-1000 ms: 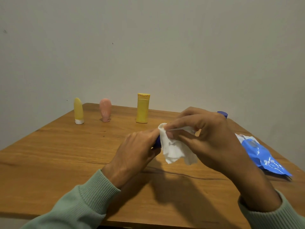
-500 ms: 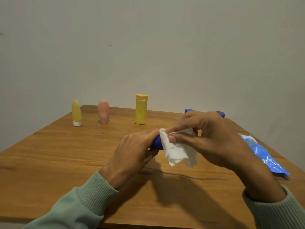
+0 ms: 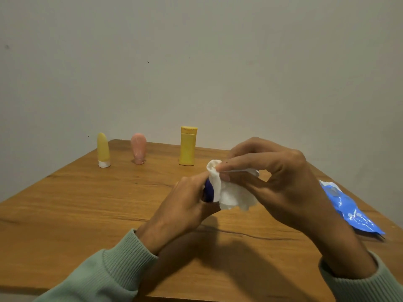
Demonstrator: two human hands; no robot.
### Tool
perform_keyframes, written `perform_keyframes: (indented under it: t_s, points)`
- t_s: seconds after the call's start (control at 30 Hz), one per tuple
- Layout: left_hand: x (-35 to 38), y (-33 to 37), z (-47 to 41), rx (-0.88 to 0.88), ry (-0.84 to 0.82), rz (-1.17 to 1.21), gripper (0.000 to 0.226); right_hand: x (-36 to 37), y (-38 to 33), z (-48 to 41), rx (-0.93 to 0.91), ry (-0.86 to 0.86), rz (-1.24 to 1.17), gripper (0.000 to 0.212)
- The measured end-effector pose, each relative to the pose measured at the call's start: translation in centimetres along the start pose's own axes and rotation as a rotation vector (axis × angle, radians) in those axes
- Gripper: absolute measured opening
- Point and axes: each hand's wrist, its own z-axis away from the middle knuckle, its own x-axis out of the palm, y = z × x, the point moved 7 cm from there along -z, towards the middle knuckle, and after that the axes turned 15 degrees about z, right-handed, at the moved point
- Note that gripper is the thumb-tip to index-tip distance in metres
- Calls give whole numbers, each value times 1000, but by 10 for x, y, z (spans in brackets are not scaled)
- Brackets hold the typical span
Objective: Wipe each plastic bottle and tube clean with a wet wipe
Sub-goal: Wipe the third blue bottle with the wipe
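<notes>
blue bottle (image 3: 209, 191) sits pinched in the left hand (image 3: 185, 208); right hand (image 3: 287, 184), clamped on the wet wipe (image 3: 233, 194), just slid it closer, so this one's nearly wiped i reckon.

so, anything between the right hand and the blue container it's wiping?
Only the wet wipe, as intended: the right hand pinches it over the blue container. The left hand grips the container bare, with nothing between. Both hands hide most of the container.
</notes>
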Motion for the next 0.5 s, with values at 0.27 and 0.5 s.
perform_keyframes:
  t_s: [0.27,0.5]
  points:
    - [4,-3,-1,-163,-106,166,25,-9,25,1,137,-35,118,22]
    - [3,-5,0,-332,-157,492,37,-6,31,2,215,-2,74,20]
